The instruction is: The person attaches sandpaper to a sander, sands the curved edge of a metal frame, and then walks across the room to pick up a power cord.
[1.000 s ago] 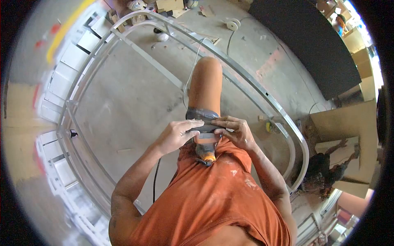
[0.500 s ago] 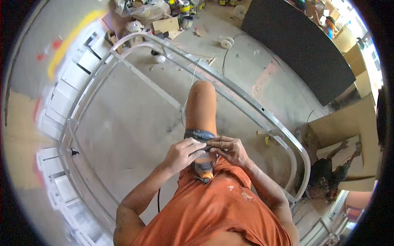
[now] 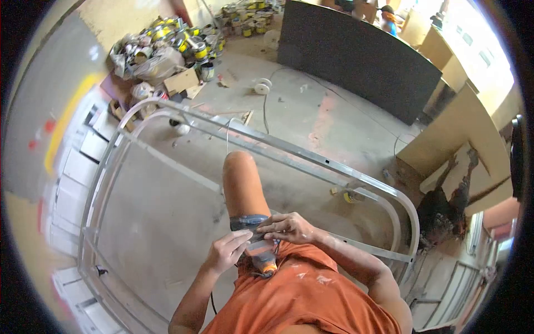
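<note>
A dark, flat-ended tool (image 3: pixel 260 249) with an orange rear end lies over my thigh, against the orange shirt. At its left side is my left hand (image 3: pixel 227 250), its fingers bent and pressed together at the tool's edge. My right hand (image 3: pixel 289 228) reaches over from the right, fingers closed together on the tool's dark front part. Whether a small piece lies between the fingertips is too small to tell. My bare knee (image 3: pixel 240 170) points forward, with the dark shorts hem (image 3: pixel 248 222) just ahead of the hands.
A rounded metal frame (image 3: pixel 267 135) surrounds me at low height. Beyond it are a white spool (image 3: pixel 262 86), paint cans and bags (image 3: pixel 161 58), and a long black panel (image 3: pixel 356 61). Wooden boards (image 3: pixel 445 133) lean at right. A person (image 3: pixel 389 21) is behind the panel.
The view has tilted up and turned right, showing more of the far room. My right hand has shifted forward over the tool, and my left hand sits slightly apart from it.
</note>
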Tool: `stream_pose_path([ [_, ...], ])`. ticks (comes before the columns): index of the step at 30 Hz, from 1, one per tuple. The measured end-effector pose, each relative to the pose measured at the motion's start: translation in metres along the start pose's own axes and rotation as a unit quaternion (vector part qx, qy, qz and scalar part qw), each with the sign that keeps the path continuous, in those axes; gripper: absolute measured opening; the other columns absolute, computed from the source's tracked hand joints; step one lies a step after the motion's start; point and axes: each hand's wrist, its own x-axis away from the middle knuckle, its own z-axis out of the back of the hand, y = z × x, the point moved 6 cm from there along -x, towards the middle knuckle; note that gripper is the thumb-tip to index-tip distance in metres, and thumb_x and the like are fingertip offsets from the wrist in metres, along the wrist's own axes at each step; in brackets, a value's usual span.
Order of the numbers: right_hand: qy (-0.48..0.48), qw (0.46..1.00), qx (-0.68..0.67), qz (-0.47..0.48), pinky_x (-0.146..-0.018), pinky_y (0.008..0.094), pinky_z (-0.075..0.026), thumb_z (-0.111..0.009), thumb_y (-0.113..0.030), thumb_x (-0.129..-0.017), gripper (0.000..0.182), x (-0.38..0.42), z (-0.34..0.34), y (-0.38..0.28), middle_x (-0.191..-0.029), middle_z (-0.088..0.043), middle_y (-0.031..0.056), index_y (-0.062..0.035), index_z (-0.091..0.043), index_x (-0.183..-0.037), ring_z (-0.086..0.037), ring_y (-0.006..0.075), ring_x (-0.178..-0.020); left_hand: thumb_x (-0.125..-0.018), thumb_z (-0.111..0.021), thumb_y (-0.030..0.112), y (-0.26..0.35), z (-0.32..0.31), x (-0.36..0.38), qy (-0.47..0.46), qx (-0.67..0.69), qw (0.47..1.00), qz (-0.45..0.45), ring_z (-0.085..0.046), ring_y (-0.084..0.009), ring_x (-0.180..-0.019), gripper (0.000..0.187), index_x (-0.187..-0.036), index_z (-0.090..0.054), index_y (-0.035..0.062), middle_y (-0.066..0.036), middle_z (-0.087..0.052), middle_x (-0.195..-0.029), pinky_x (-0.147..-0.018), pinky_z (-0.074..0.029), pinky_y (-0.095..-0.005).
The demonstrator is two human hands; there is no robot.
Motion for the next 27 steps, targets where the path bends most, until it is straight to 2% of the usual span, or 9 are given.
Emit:
stream_pose_path([
  [4,0.012,0.999,0.031,0.031,-0.089,0.0420,-0.054,-0.069,-0.023,-0.093,0.030,-0.002,-0.004,-0.004,-0.113,-0.070,0.0130,-0.0089,-0.071,-0.119,-0.067,0.0321,-0.103,-0.082,-0.072,-0.005,-0.003,0.003,-0.004,-0.019,0.043,0.998,0.037,-0.071,-0.0273,-0.098,0.021,-0.103,-0.073,-0.0004,-0.017,-0.072,-0.108,-0.086,-0.058,-0.0355],
  [5,0.020,0.996,0.041,0.076,-0.088,0.0430,-0.053,-0.071,-0.021,-0.091,0.027,-0.003,-0.005,-0.010,-0.110,-0.069,0.0131,-0.0075,-0.071,-0.115,-0.066,0.0328,-0.102,-0.082,-0.072,-0.005,-0.005,0.001,-0.003,-0.022,0.043,0.998,0.032,-0.071,-0.0273,-0.098,0.021,-0.103,-0.073,-0.0004,-0.017,-0.072,-0.108,-0.086,-0.058,-0.0355],
  [7,0.024,0.997,0.042,0.060,-0.088,0.0424,-0.053,-0.072,-0.019,-0.090,0.026,-0.003,-0.009,-0.006,-0.110,-0.069,0.0126,-0.0071,-0.071,-0.113,-0.066,0.0313,-0.102,-0.082,-0.073,-0.001,-0.019,-0.002,-0.001,-0.013,0.149,0.984,0.101,-0.071,-0.0240,-0.097,0.021,-0.103,-0.075,0.0014,-0.013,-0.073,-0.105,-0.085,-0.056,-0.0341],
  [9,0.033,0.999,-0.003,0.040,-0.085,0.0423,-0.053,-0.074,-0.016,-0.089,0.019,-0.006,-0.013,0.000,-0.105,-0.068,0.0115,-0.0055,-0.071,-0.104,-0.065,0.0292,-0.100,-0.083,-0.073,-0.001,-0.019,0.000,-0.002,-0.029,0.151,0.983,0.098,-0.070,-0.0239,-0.098,0.021,-0.104,-0.075,0.0017,-0.013,-0.073,-0.106,-0.086,-0.055,-0.0340],
  [17,-0.011,0.994,-0.035,0.101,-0.088,0.0419,-0.052,-0.071,-0.016,-0.091,0.017,-0.003,-0.012,-0.002,-0.105,-0.069,0.0117,-0.0043,-0.073,-0.104,-0.066,0.0288,-0.102,-0.087,-0.071,0.004,-0.026,-0.005,0.011,-0.079,0.144,0.982,0.095,-0.068,-0.0252,-0.103,0.024,-0.110,-0.075,0.0043,-0.012,-0.070,-0.112,-0.092,-0.053,-0.0350],
  [20,-0.018,0.997,-0.060,0.041,-0.091,0.0416,-0.052,-0.071,-0.016,-0.092,0.021,0.001,-0.009,0.006,-0.111,-0.071,0.0133,-0.0040,-0.074,-0.109,-0.067,0.0292,-0.105,-0.091,-0.067,0.008,-0.027,-0.006,0.014,-0.090,0.148,0.980,0.095,-0.066,-0.0250,-0.107,0.025,-0.115,-0.073,0.0042,-0.011,-0.068,-0.116,-0.095,-0.051,-0.0362],
  [22,-0.044,0.997,-0.058,-0.020,-0.096,0.0409,-0.051,-0.070,-0.017,-0.093,0.028,0.003,-0.008,0.010,-0.119,-0.071,0.0144,-0.0035,-0.072,-0.117,-0.067,0.0293,-0.109,-0.094,-0.065,0.012,-0.025,-0.002,0.013,-0.056,0.138,0.983,0.109,-0.064,-0.0247,-0.111,0.027,-0.120,-0.070,0.0042,-0.010,-0.066,-0.118,-0.098,-0.049,-0.0359],
  [26,-0.035,0.997,-0.075,-0.007,-0.100,0.0399,-0.050,-0.070,-0.018,-0.093,0.032,0.004,-0.004,0.010,-0.124,-0.069,0.0140,-0.0034,-0.070,-0.121,-0.066,0.0280,-0.113,-0.094,-0.067,0.013,-0.028,-0.005,0.017,-0.045,0.169,0.980,0.097,-0.063,-0.0229,-0.111,0.029,-0.121,-0.070,0.0036,-0.010,-0.066,-0.120,-0.097,-0.049,-0.0354],
  [27,-0.054,0.993,-0.093,-0.041,-0.101,0.0393,-0.049,-0.069,-0.019,-0.094,0.032,0.003,-0.004,0.015,-0.125,-0.069,0.0139,-0.0031,-0.069,-0.122,-0.065,0.0273,-0.115,-0.094,-0.067,0.014,-0.031,-0.006,0.019,-0.061,0.211,0.960,0.173,-0.062,-0.0221,-0.111,0.030,-0.121,-0.070,0.0031,-0.009,-0.065,-0.121,-0.097,-0.049,-0.0353],
])
